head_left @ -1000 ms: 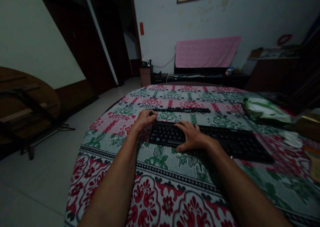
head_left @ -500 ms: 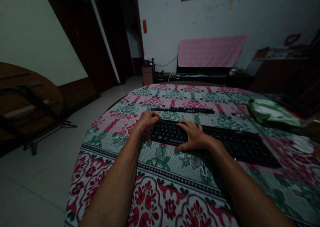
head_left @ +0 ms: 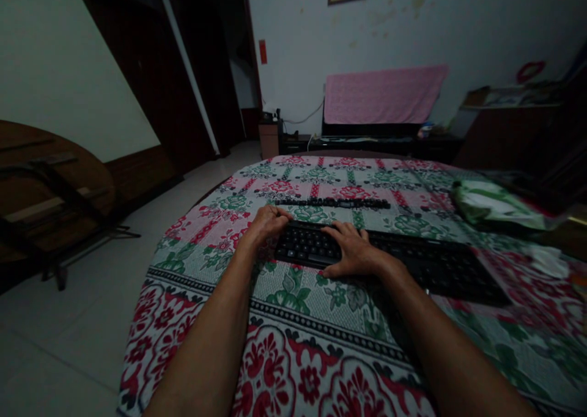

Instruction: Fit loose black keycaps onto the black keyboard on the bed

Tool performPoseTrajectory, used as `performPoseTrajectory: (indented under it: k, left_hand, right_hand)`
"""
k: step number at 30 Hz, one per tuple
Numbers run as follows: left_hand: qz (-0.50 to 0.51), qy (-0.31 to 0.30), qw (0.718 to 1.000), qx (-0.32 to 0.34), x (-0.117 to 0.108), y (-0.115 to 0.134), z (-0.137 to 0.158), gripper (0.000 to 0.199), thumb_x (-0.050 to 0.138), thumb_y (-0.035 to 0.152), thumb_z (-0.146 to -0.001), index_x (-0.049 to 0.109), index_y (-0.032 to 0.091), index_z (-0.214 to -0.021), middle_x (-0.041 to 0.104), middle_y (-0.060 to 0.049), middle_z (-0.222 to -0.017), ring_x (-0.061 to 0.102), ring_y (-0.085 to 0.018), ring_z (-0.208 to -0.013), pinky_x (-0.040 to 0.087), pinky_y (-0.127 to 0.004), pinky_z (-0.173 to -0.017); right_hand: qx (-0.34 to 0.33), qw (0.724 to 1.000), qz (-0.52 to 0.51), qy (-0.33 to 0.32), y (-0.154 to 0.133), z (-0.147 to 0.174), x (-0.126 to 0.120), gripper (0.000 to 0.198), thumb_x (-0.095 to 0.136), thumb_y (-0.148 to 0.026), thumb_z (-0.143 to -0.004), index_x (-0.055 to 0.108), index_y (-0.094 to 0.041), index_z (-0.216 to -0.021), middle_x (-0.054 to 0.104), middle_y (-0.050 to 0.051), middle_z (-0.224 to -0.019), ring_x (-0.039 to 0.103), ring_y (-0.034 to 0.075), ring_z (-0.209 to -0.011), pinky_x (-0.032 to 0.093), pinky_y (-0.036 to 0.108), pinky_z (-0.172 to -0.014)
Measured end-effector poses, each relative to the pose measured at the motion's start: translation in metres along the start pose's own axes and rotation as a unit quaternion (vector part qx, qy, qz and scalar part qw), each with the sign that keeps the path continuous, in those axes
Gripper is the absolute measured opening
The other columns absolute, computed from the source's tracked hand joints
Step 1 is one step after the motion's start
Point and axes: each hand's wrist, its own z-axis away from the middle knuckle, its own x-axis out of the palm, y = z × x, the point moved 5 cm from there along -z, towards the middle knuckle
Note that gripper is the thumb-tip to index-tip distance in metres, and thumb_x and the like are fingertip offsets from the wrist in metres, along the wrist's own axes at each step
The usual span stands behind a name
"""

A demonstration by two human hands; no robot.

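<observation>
A black computer keyboard lies at a slant on the flowered tablecloth. My left hand is at its far left corner, fingers curled and pressed together; whatever is between them is hidden. Across the keyboard's left half reaches my right hand, with the thumb by the near edge and the fingers over the far edge, gripping it across its width. Behind the keyboard runs a row of small black pieces that look like loose keycaps.
The patterned tablecloth covers a round-edged table. On the right are a green and white package and a crumpled white tissue. A folded round tabletop leans at the left wall. A pink cloth hangs beyond the table.
The view has shifted slightly. Both hands keep nearly the same places on the keyboard, with only a small change in the left hand's fingers.
</observation>
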Motion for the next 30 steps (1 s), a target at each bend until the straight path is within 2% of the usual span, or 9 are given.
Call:
performPoseTrajectory:
  k: [5, 9, 13, 16, 20, 23, 27, 30]
  left_hand:
    - [0.030, -0.019, 0.998, -0.048, 0.002, -0.005, -0.002, 0.029, 0.050, 0.014, -0.068, 0.071, 0.015, -0.088, 0.065, -0.001, -0.064, 0.055, -0.010, -0.050, 0.040, -0.017, -0.047]
    - [0.060, -0.049, 0.995, -0.062, 0.005, -0.007, -0.002, 0.027, 0.052, 0.015, -0.069, 0.070, 0.014, -0.089, 0.061, 0.000, -0.059, 0.053, -0.009, -0.047, 0.040, -0.017, -0.046]
    - [0.047, -0.036, 0.995, -0.079, 0.005, -0.007, -0.002, 0.028, 0.051, 0.016, -0.070, 0.070, 0.013, -0.091, 0.060, 0.000, -0.059, 0.053, -0.011, -0.047, 0.040, -0.019, -0.046]
    - [0.002, -0.016, 0.999, -0.051, 0.005, -0.004, -0.002, 0.030, 0.051, 0.017, -0.070, 0.070, 0.013, -0.092, 0.062, -0.001, -0.061, 0.054, -0.012, -0.050, 0.040, -0.020, -0.048]
    - [-0.053, 0.016, 0.997, 0.044, 0.008, 0.003, -0.004, 0.031, 0.049, 0.023, -0.074, 0.070, 0.017, -0.096, 0.065, 0.000, -0.065, 0.055, -0.013, -0.056, 0.038, -0.020, -0.053]
    - [-0.059, 0.050, 0.992, 0.097, 0.011, 0.005, -0.007, 0.034, 0.048, 0.033, -0.078, 0.070, 0.016, -0.098, 0.067, -0.001, -0.071, 0.057, -0.014, -0.061, 0.038, -0.021, -0.056]
    - [-0.053, 0.113, 0.986, 0.111, 0.012, 0.006, -0.010, 0.036, 0.050, 0.043, -0.079, 0.070, 0.016, -0.092, 0.067, -0.003, -0.071, 0.057, -0.015, -0.064, 0.038, -0.021, -0.058]
    - [-0.037, 0.091, 0.992, 0.081, 0.011, 0.003, -0.011, 0.040, 0.056, 0.051, -0.073, 0.069, 0.014, -0.079, 0.061, -0.001, -0.061, 0.054, -0.013, -0.056, 0.035, -0.022, -0.052]
  right_hand:
    - [-0.010, 1.000, 0.001, 0.013, 0.001, -0.002, 0.002, 0.111, 0.064, -0.073, -0.043, 0.032, -0.025, -0.137, 0.023, 0.014, -0.144, 0.017, 0.040, -0.130, 0.015, 0.062, -0.100]
    - [-0.009, 1.000, 0.002, 0.012, 0.002, -0.002, 0.002, 0.112, 0.063, -0.074, -0.043, 0.031, -0.025, -0.138, 0.023, 0.014, -0.144, 0.017, 0.040, -0.130, 0.014, 0.062, -0.100]
    - [-0.009, 1.000, 0.001, 0.017, 0.004, -0.002, 0.003, 0.111, 0.064, -0.074, -0.043, 0.032, -0.026, -0.137, 0.024, 0.014, -0.144, 0.017, 0.041, -0.130, 0.015, 0.062, -0.100]
    - [-0.008, 1.000, 0.000, 0.016, 0.004, -0.002, 0.004, 0.110, 0.064, -0.073, -0.043, 0.031, -0.026, -0.137, 0.023, 0.014, -0.144, 0.017, 0.041, -0.130, 0.014, 0.062, -0.100]
    - [-0.005, 1.000, -0.001, 0.014, 0.002, -0.002, 0.003, 0.110, 0.065, -0.072, -0.043, 0.032, -0.026, -0.137, 0.024, 0.014, -0.143, 0.017, 0.041, -0.130, 0.014, 0.062, -0.101]
    - [-0.005, 1.000, 0.003, 0.014, 0.001, -0.001, 0.002, 0.111, 0.065, -0.072, -0.043, 0.032, -0.025, -0.137, 0.024, 0.015, -0.143, 0.017, 0.040, -0.130, 0.015, 0.062, -0.101]
    - [-0.005, 1.000, 0.008, 0.015, 0.003, -0.001, 0.004, 0.110, 0.065, -0.072, -0.044, 0.032, -0.024, -0.138, 0.023, 0.015, -0.144, 0.017, 0.040, -0.131, 0.014, 0.062, -0.101]
    - [-0.009, 1.000, 0.004, 0.021, 0.004, -0.001, 0.005, 0.110, 0.065, -0.072, -0.043, 0.032, -0.025, -0.137, 0.023, 0.014, -0.144, 0.016, 0.041, -0.130, 0.015, 0.063, -0.101]
